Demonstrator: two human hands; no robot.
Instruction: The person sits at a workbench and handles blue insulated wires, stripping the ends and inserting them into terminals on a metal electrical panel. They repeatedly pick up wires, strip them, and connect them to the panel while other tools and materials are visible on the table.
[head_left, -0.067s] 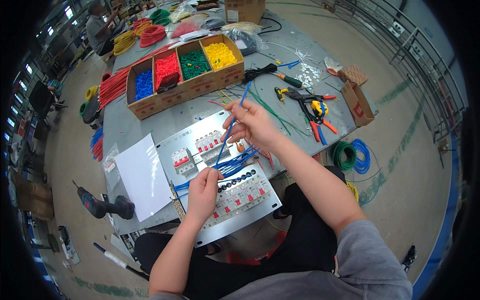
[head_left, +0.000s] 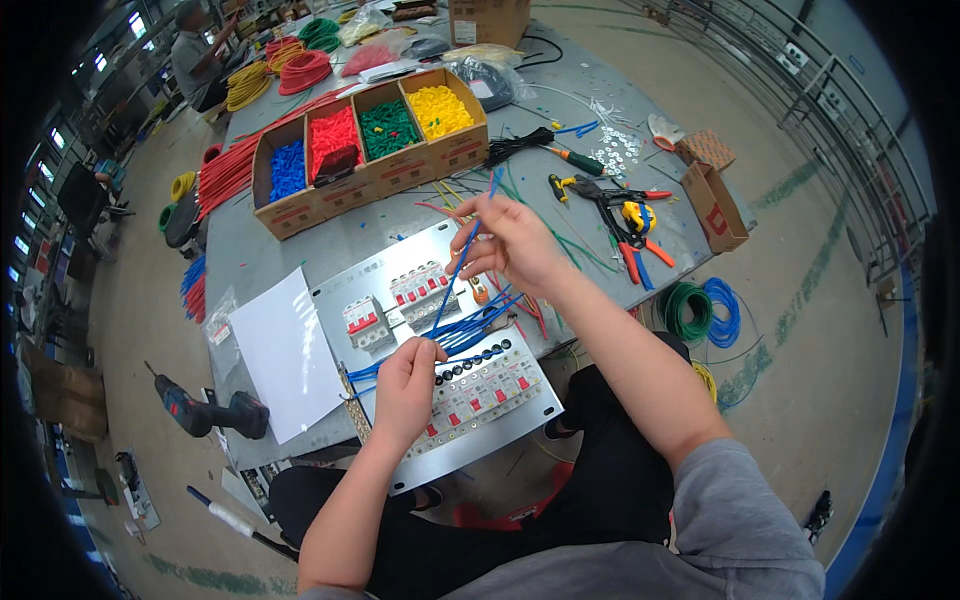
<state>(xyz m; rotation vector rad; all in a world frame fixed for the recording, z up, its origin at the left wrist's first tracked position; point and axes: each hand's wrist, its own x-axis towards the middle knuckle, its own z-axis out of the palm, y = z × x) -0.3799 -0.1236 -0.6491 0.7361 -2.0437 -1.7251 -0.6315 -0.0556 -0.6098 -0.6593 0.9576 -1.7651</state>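
Note:
Between my two hands runs a blue wire [head_left: 458,266], its upper end sticking up past my right fingers. My right hand [head_left: 510,243] pinches it with thumb and forefinger, the other fingers loosely curled. Lower down, my left hand [head_left: 403,387] is closed around the wire's lower part, above a metal mounting plate [head_left: 352,277]. Loose blue wires [head_left: 478,331] lie across the plate beside my left hand. The plate bears a small circuit breaker [head_left: 366,324], a wider breaker row [head_left: 420,292] and a near row of breakers with red switches [head_left: 478,402], partly hidden by my left hand.
Beyond the plate stands a cardboard box [head_left: 375,172] of blue, red, green and yellow caps. White paper [head_left: 287,355] and a cordless drill [head_left: 215,412] are at left. Pliers [head_left: 622,225], a screwdriver [head_left: 578,160] and a small open box [head_left: 716,210] lie right.
My right hand has shifted slightly to the right and down, and the upper end of the blue wire has moved with it. My left hand stays in place.

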